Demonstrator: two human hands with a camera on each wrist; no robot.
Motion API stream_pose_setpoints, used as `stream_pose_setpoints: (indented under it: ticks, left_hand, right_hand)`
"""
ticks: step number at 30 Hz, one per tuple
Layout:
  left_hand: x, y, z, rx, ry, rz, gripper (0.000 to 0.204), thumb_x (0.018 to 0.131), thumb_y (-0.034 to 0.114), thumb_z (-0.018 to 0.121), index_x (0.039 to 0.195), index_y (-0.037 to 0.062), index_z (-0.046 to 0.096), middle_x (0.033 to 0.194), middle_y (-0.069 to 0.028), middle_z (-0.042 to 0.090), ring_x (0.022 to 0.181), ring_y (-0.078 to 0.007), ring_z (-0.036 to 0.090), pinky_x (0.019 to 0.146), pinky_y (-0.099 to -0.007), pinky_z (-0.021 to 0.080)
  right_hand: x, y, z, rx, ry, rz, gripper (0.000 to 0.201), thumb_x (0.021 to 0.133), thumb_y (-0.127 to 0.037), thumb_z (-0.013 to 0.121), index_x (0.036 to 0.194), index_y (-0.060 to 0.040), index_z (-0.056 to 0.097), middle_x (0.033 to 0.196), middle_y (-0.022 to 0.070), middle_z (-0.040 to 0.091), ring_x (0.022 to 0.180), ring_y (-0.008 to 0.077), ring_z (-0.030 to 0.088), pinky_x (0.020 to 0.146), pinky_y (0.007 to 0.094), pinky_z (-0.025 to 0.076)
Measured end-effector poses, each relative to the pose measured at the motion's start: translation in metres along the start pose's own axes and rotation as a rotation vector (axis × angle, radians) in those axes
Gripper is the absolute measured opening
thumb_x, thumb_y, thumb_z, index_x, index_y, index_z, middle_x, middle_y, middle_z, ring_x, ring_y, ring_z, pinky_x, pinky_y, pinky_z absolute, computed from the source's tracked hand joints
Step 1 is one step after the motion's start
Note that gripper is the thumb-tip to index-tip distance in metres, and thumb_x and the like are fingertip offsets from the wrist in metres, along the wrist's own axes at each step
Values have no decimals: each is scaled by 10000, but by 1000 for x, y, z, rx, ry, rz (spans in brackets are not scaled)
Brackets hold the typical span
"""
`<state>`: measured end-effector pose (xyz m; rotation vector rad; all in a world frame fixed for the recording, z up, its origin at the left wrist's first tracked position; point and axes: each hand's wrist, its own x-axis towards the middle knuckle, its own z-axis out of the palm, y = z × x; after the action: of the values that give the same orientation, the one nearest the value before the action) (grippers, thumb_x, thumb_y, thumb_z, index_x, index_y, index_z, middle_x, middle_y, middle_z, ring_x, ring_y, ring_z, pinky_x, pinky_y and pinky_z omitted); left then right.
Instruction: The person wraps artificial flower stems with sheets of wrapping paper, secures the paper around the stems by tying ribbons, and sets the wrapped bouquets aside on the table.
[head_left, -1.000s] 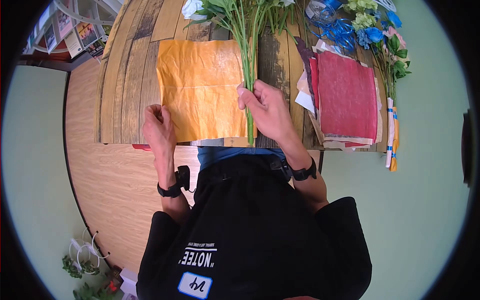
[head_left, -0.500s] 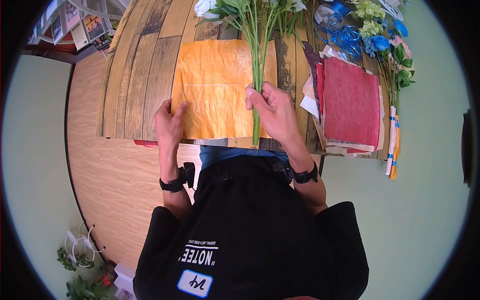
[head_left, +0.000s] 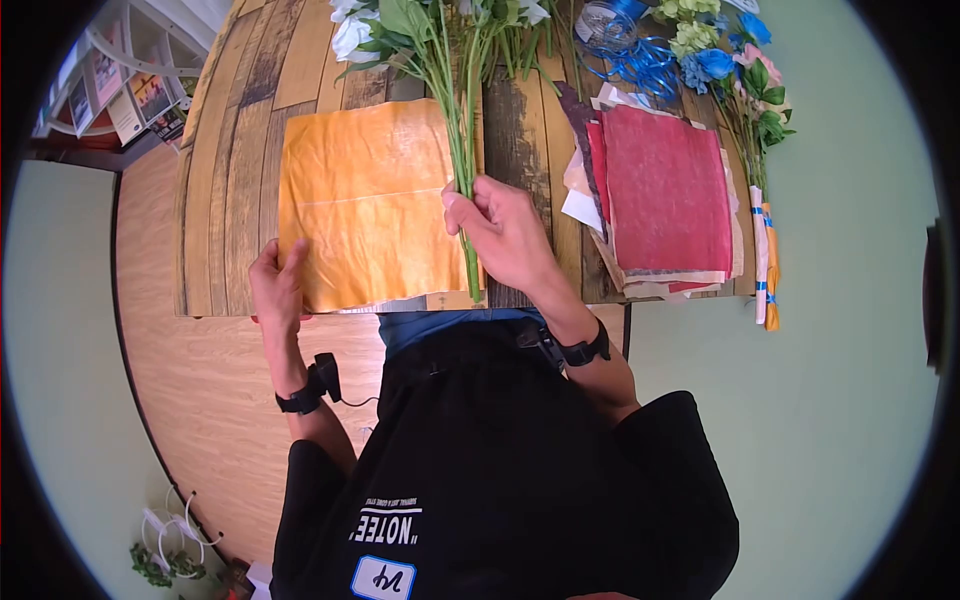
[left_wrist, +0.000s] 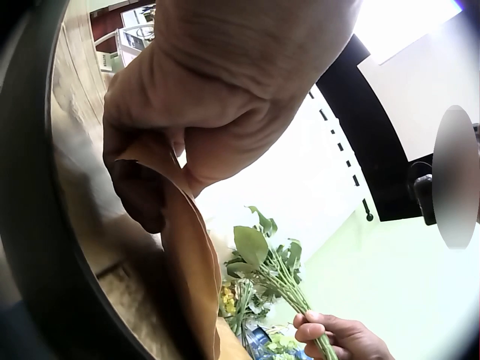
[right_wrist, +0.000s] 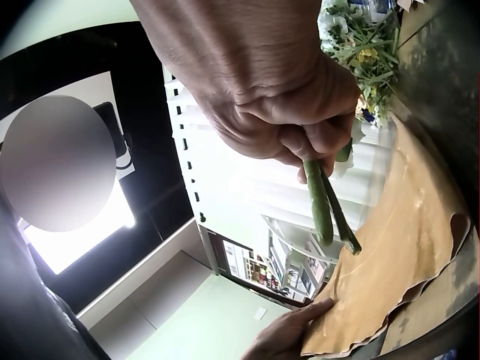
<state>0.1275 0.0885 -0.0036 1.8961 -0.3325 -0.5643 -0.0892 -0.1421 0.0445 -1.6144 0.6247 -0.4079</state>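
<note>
A sheet of orange wrapping paper [head_left: 370,235], creased across its middle, lies along the table's front edge. My left hand [head_left: 277,290] pinches its left edge, with the thumb on top and the other fingers underneath. In the left wrist view the paper [left_wrist: 187,255] bends up where it runs between thumb and fingers. My right hand [head_left: 505,230] grips a bunch of green flower stems [head_left: 463,130] over the paper's right side. White flowers [head_left: 353,38] and leaves spread at the far end. The cut stem ends [right_wrist: 321,202] stick out below the right hand in the right wrist view.
Right of the orange paper lies a stack of red and pale paper sheets [head_left: 668,190]. Behind it are blue ribbon [head_left: 640,65] and blue, green and pink flowers [head_left: 715,65]. Two wrapped stems [head_left: 765,260] overhang the table's right edge. A rack with cards [head_left: 130,95] stands at far left.
My left hand's thumb has come to lie flat on the paper. The paper shifted right, then back left beneath the stems. My right hand keeps its grip, and the head view has turned slightly.
</note>
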Motion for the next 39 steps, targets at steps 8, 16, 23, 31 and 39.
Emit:
stream_pose_setpoints:
  ticks: [8, 16, 23, 31, 39]
  left_hand:
    - [9, -11, -28, 29, 7, 1, 267, 963, 204, 710, 1029, -52, 678, 866, -49, 711, 715, -70, 586, 650, -243, 488]
    - [14, -29, -40, 530, 210, 152, 428, 957, 312, 701, 1230, -11, 635, 1000, -139, 719, 874, -220, 677, 758, -348, 533]
    - [-26, 47, 18, 157, 37, 212, 271, 1023, 189, 608, 1187, -11, 689, 995, -89, 694, 881, -165, 626, 775, -294, 495]
    - [-31, 57, 40, 601, 121, 543, 275, 996, 205, 640, 1174, -1, 685, 1150, -134, 680, 1046, -287, 636, 941, -389, 477]
    - [-61, 62, 13, 432, 156, 446, 255, 998, 180, 635, 1164, -4, 696, 1159, -141, 691, 1087, -286, 635, 1006, -397, 461]
  right_hand:
    - [9, 4, 10, -27, 19, 8, 225, 1030, -187, 593, 917, 2, 637, 725, -23, 603, 617, 13, 439, 531, 218, 328]
    - [17, 17, 29, -24, 109, -70, 255, 1010, -196, 603, 917, 41, 623, 729, 68, 654, 693, 102, 615, 623, 300, 501]
    - [9, -2, 35, -160, 129, -53, 237, 1000, -181, 606, 907, 38, 607, 714, 121, 665, 646, 177, 668, 586, 339, 511]
    - [0, -11, 37, -132, 90, -38, 225, 994, -179, 615, 933, 37, 593, 704, 128, 656, 620, 195, 660, 577, 347, 508]
    - [0, -9, 38, -138, 102, -53, 226, 993, -182, 613, 946, 39, 605, 702, 138, 655, 632, 214, 674, 583, 362, 510]
